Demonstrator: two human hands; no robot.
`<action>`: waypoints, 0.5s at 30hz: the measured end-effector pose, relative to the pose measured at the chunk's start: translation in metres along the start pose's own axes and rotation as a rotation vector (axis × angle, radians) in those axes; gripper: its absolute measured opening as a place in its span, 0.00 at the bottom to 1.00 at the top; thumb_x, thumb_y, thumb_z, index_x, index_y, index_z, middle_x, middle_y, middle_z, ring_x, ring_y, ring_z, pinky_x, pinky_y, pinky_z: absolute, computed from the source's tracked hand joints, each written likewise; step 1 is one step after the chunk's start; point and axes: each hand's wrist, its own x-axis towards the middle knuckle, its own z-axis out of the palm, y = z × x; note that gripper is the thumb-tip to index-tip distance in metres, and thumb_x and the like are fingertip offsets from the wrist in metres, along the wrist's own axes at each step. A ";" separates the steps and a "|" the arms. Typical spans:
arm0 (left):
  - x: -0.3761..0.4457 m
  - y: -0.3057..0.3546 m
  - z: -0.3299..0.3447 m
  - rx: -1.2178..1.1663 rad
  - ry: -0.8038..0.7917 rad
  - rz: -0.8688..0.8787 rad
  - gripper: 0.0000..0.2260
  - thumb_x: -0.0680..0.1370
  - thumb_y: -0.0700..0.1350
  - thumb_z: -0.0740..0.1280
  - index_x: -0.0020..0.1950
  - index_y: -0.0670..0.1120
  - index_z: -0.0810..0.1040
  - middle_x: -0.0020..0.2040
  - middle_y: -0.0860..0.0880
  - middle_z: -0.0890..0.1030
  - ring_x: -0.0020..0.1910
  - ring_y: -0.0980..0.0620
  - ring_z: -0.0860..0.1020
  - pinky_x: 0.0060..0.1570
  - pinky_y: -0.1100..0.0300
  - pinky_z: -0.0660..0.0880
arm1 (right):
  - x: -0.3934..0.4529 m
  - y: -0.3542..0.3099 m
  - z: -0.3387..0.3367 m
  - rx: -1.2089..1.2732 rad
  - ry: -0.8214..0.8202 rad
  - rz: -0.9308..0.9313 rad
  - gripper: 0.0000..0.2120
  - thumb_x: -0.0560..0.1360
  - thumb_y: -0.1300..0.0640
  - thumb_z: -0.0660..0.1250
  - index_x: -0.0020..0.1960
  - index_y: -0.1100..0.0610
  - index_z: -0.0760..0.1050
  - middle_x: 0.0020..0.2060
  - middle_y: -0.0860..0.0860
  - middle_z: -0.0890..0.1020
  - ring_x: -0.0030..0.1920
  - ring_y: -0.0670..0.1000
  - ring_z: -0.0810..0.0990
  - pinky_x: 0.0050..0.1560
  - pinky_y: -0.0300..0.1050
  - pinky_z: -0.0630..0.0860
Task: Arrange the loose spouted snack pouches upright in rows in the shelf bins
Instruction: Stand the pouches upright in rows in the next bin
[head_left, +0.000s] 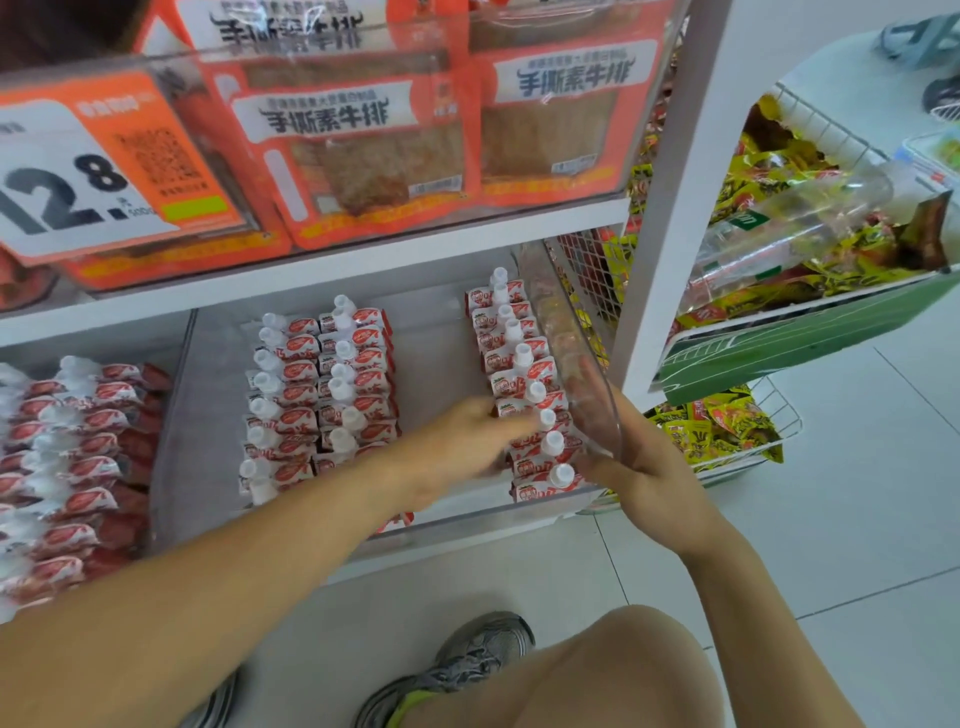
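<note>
The clear shelf bin (447, 322) on the lower shelf holds three upright rows of spouted snack pouches: a double row (317, 395) at centre-left and a single row (524, 389) hard against the bin's right wall. The left hand (457, 447) reaches into the bin and rests on the inner face of the single row near its front; motion blur prevents a firm reading, but its fingers appear extended against the packs, not curled round one. The right hand (639, 467) sits at the bin's front right corner, fingers lying fairly straight along the outside of the clear wall, steadying it. Judgement: the step in hand is squaring up the right-hand row. It is done best by pressing the packs evenly toward the wall from the side, low on the bodies and not at the white caps, so none tips forward. A wide strip of bare bin floor lies between the double row and the single row, giving the left hand room to work and space for further rows. The bin's front lip is close to the frontmost pouch, so forward pressure risks pushing it over the edge. The neighbouring bin (78, 457) to the left is packed with similar pouches. The shelf above, carrying orange snack packs (358, 150), overhangs and limits lifting height.
</note>
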 end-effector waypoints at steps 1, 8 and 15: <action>-0.001 -0.004 0.003 -0.006 -0.020 -0.007 0.06 0.80 0.48 0.65 0.56 0.56 0.78 0.54 0.58 0.83 0.56 0.57 0.80 0.61 0.53 0.75 | 0.000 0.000 0.000 -0.007 0.002 0.006 0.40 0.74 0.79 0.61 0.75 0.44 0.63 0.68 0.41 0.75 0.71 0.44 0.71 0.67 0.43 0.70; -0.004 -0.002 0.003 -0.030 -0.071 -0.097 0.13 0.76 0.47 0.71 0.60 0.52 0.78 0.56 0.53 0.83 0.57 0.52 0.80 0.59 0.51 0.76 | -0.001 -0.006 0.004 0.033 0.020 0.013 0.38 0.75 0.77 0.63 0.75 0.46 0.62 0.68 0.42 0.76 0.70 0.45 0.72 0.67 0.43 0.72; -0.009 0.005 0.013 -0.073 -0.087 -0.126 0.14 0.74 0.38 0.71 0.60 0.46 0.80 0.54 0.49 0.84 0.55 0.50 0.81 0.57 0.54 0.77 | -0.002 -0.016 0.018 0.071 0.154 0.040 0.36 0.73 0.77 0.64 0.69 0.43 0.69 0.60 0.39 0.81 0.63 0.41 0.78 0.55 0.33 0.76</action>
